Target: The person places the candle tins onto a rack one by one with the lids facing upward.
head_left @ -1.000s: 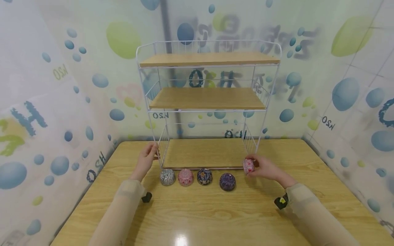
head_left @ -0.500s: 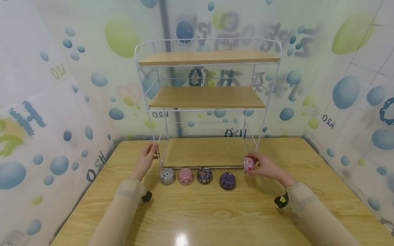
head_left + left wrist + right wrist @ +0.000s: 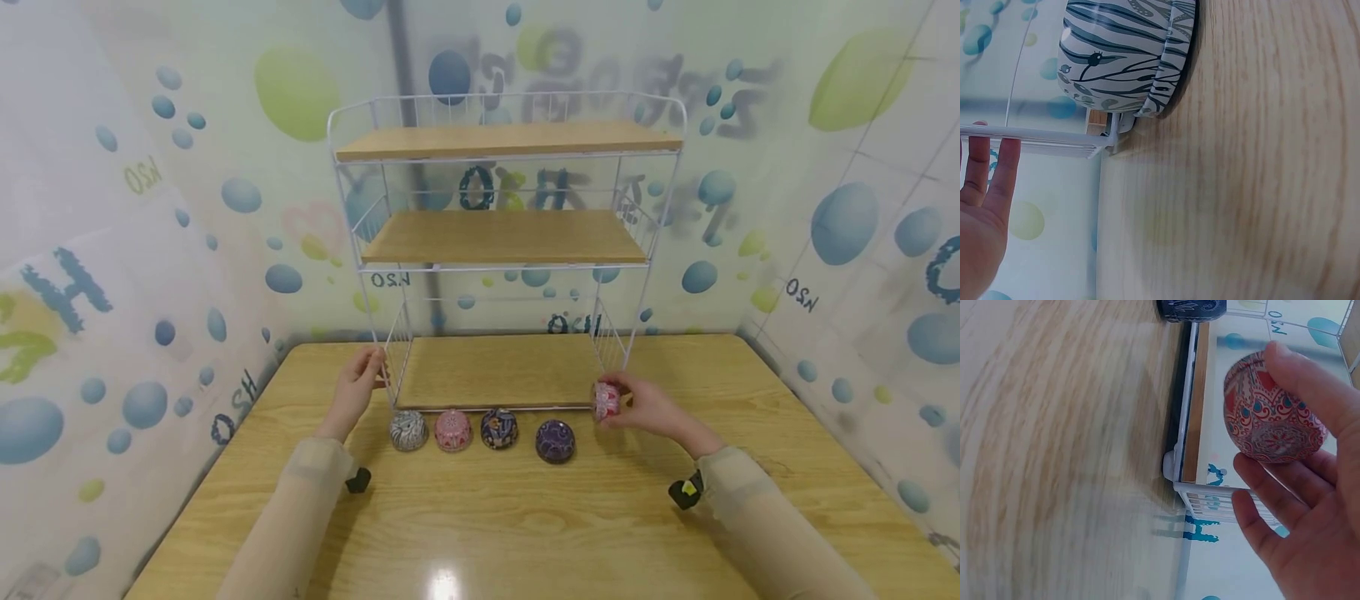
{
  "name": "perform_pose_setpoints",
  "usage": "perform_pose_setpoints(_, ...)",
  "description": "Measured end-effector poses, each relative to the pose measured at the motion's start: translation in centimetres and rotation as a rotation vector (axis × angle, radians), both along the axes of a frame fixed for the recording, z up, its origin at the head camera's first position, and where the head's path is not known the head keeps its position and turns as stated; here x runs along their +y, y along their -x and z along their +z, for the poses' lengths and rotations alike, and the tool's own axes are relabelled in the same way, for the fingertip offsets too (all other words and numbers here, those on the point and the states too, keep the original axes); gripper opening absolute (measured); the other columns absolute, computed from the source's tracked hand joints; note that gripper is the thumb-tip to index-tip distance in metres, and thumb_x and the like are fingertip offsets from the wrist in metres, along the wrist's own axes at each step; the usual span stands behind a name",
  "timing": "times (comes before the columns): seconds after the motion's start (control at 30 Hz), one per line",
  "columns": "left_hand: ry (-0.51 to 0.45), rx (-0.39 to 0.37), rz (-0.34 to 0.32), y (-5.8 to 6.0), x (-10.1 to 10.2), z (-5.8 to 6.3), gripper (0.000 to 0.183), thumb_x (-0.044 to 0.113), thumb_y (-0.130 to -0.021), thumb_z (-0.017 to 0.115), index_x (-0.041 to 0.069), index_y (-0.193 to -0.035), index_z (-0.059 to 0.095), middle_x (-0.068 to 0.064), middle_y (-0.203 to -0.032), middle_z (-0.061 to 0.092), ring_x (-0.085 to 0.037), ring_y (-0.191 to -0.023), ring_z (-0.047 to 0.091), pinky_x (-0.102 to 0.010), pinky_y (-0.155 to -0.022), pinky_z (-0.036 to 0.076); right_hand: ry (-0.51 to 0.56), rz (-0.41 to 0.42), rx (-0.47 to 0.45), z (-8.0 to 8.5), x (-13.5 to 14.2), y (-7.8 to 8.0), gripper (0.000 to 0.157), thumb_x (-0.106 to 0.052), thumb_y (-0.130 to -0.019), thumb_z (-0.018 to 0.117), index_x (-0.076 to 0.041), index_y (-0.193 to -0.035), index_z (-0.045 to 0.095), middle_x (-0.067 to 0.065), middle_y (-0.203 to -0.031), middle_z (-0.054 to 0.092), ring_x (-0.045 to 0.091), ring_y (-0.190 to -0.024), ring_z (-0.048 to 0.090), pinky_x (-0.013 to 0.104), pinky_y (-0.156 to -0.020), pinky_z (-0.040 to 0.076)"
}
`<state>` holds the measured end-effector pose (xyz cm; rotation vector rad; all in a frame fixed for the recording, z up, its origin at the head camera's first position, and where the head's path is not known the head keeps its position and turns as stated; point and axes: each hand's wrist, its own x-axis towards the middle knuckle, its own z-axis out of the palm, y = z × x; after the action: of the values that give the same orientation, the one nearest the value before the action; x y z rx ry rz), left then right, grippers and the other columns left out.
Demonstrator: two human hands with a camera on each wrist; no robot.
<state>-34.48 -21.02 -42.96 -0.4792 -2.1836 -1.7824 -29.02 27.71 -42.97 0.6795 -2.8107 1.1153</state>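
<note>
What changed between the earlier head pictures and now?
Hardly anything: the red-patterned tin seems slightly turned in the right hand, direction unclear. Nothing was newly taken hold of or let go. The left hand stays at the left front of the three-tier rack, and the four other tins keep their places along its front.

"What's being hidden from us?"
"The right hand (image 3: 651,408) is covering part of the red-patterned tin (image 3: 606,402)."
"And that striped tin (image 3: 1125,53)?"
"The left wrist view's top edge is cropping it."

Bright light; 1 glare spot (image 3: 444,585) on table (image 3: 525,525).
</note>
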Motion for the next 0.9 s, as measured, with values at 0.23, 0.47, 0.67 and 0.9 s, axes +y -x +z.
perform_pose_setpoints(0.23, 0.006, 0.026, -0.001, 0.6, -0.2, -0.8, 0.031, 0.03, -0.104, 0.045, 0.0, -0.105, 0.053, -0.014, -0.087, 0.054, -0.018, -0.08, 0.057, -0.029, -0.07, 0.056, 0.064, -0.032, -0.02, 0.2, -0.1, -0.1, 0.071, -0.016, -0.073, 0.086, 0.006, -0.13, 0.049, 0.019, -0.111, 0.06, 0.034, -0.097, 0.058, 0.037, -0.072, 0.053)
perform_pose_setpoints(0.47, 0.004, 0.009, -0.001, 0.7, -0.2, -0.7, 0.026, 0.026, -0.104, 0.045, 0.002, -0.104, 0.054, -0.017, -0.087, 0.055, -0.016, -0.08, 0.057, -0.03, -0.071, 0.056, 0.066, -0.049, -0.005, 0.2, -0.1, 0.1, 0.073, -0.018, -0.075, 0.085, 0.006, -0.132, 0.048, 0.02, -0.113, 0.059, 0.032, -0.096, 0.059, 0.038, -0.075, 0.054)
perform_pose_setpoints(0.67, -0.008, -0.019, -0.008, 0.0, 0.1, 0.4, 0.026, 0.015, -0.105, 0.042, -0.009, -0.108, 0.05, -0.03, -0.092, 0.053, -0.022, -0.081, 0.058, -0.043, -0.075, 0.057, 0.078, -0.067, 0.025, 0.2, -0.3, 0.1, 0.074, -0.016, -0.075, 0.084, 0.005, -0.135, 0.046, 0.021, -0.115, 0.059, 0.031, -0.094, 0.059, 0.039, -0.076, 0.053)
perform_pose_setpoints(0.9, 0.015, -0.007, -0.013, -1.7, 0.8, 1.9, 0.024, 0.013, -0.105, 0.041, -0.008, -0.106, 0.051, -0.036, -0.092, 0.051, -0.027, -0.082, 0.058, -0.055, -0.078, 0.054, 0.083, -0.077, 0.042, 0.2, -0.5, -0.1, 0.071, -0.015, -0.076, 0.084, 0.004, -0.134, 0.048, 0.02, -0.111, 0.061, 0.03, -0.092, 0.06, 0.039, -0.074, 0.053)
